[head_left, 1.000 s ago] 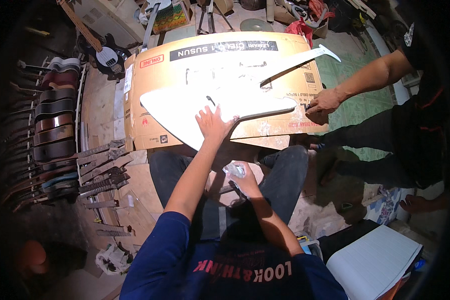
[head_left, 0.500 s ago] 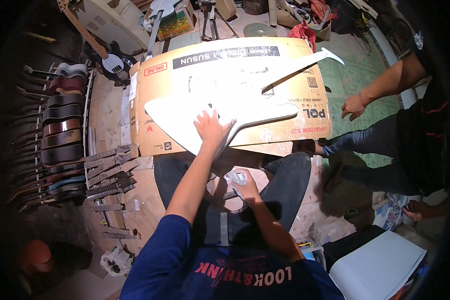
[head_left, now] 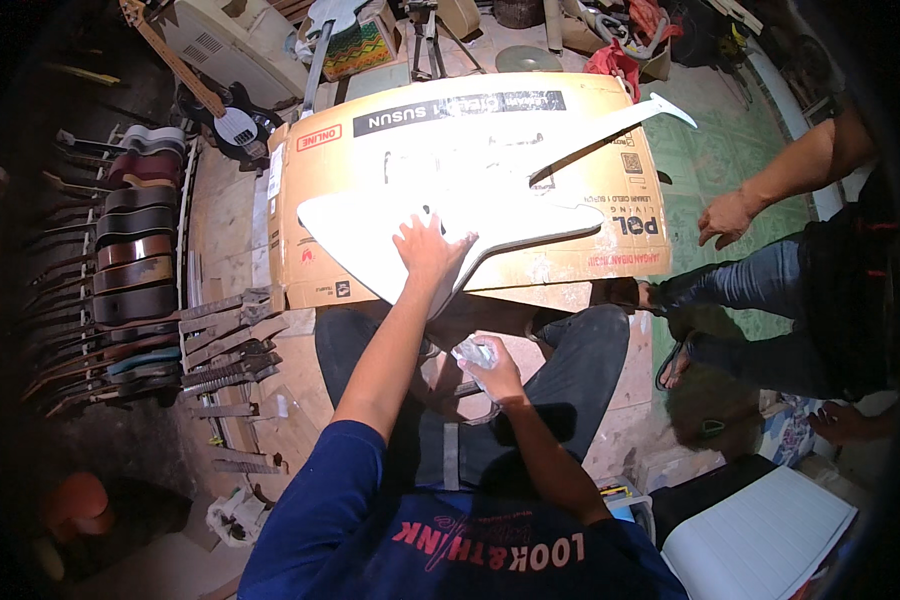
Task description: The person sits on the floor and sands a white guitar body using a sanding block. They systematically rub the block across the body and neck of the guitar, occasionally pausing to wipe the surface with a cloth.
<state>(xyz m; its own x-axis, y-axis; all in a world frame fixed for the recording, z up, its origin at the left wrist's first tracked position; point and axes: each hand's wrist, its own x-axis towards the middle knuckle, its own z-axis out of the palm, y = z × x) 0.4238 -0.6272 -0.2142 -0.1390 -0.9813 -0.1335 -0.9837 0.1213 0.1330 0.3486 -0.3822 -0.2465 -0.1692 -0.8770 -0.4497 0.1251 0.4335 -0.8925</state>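
A white electric guitar point(head_left: 515, 226) with an angular, pointed body lies on a flat cardboard sheet point(head_left: 320, 112). Its neck slants up to the right, and bright light washes out much of the body. My left hand point(head_left: 431, 252) rests on the near part of the body with its fingers spread. Between my knees, below the cardboard's near edge, my right hand point(head_left: 494, 373) is closed around a crumpled whitish-grey sheet point(head_left: 473, 353); its exact kind is unclear. The guitar and this sheet are apart.
At the left stands a rack of several guitars point(head_left: 135, 252), with several unfinished necks point(head_left: 235, 335) beside it. A black bass point(head_left: 232, 125) leans at the back left. Another person's hand point(head_left: 727, 217) hangs near the cardboard's right edge. An open notebook point(head_left: 760, 535) lies at the lower right.
The whole view has shifted slightly to the right. Both my hands keep nearly the same places and grips, and the guitar stays put on the cardboard.
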